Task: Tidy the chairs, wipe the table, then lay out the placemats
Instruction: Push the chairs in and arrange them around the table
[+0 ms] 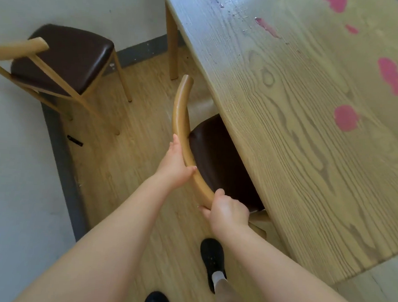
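Both hands are gripping the chair's curved backrest (182, 135): the left hand (177, 165) curling round mid-rail, the right hand (228, 210) wrapping its near end. The seat (218, 157) is sitting half under the table's (300, 134) long edge. Rigid, moderately heavy by appearance; that rail is looking the soundest hold.

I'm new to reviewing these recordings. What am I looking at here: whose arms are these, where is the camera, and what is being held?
There is no robot here: a person wears one camera on the head, looking down at their own hands. The left hand and right hand both grip the curved wooden backrest of a chair whose dark seat sits partly under the wooden table. Pink smears mark the tabletop. A second chair stands by the wall.
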